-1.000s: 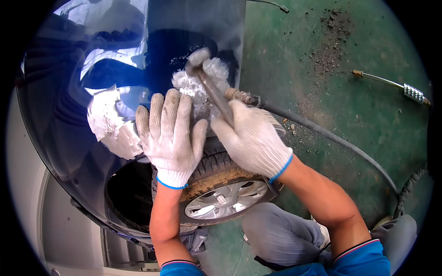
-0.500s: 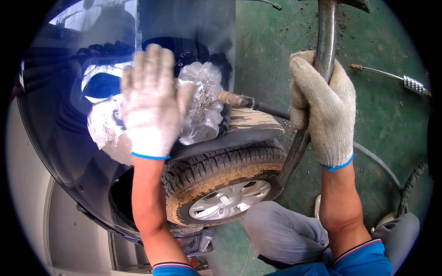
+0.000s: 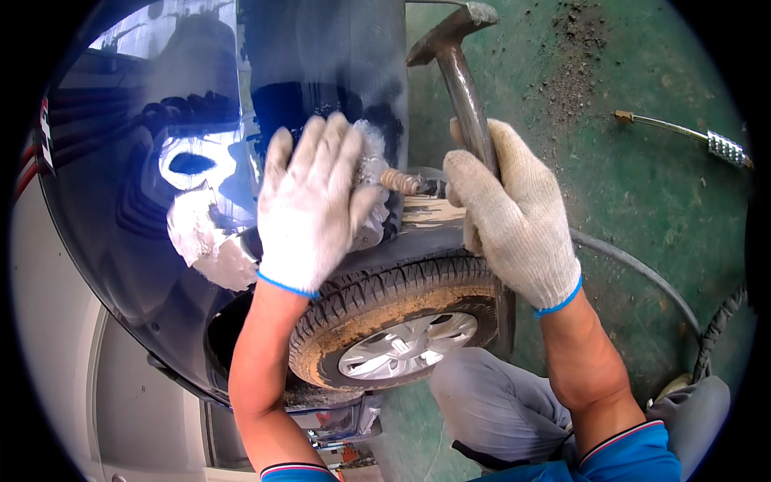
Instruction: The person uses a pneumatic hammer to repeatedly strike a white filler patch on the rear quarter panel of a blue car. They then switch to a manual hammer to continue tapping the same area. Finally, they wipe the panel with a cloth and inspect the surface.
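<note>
My right hand (image 3: pixel 514 217), in a white knit glove with a blue cuff, is wrapped round the metal handle of a hammer (image 3: pixel 466 92). The hammer's head points up and away from me, near the edge of the dark blue car panel (image 3: pixel 321 48). Flat over the panel lies my gloved left hand (image 3: pixel 309 209), fingers extended; I cannot tell if it presses the surface. It partly covers a rough whitish, dented-looking patch (image 3: pixel 373 161). Beside that patch, a copper-coloured ringed end (image 3: pixel 400 181) of a dark rod or hose sticks out toward my right hand.
A tyre with a silver wheel (image 3: pixel 409 345) stands below the panel. Another bare whitish patch (image 3: pixel 209 245) is left of my left hand. On the green floor lie a grey hose (image 3: pixel 642 269), a metal-ended tool (image 3: pixel 683 132) and loose dirt (image 3: pixel 580 48).
The right hand and hammer have moved left, bringing the whole hammer head into view over the panel's edge. My left hand has shifted right onto the rough patch.
</note>
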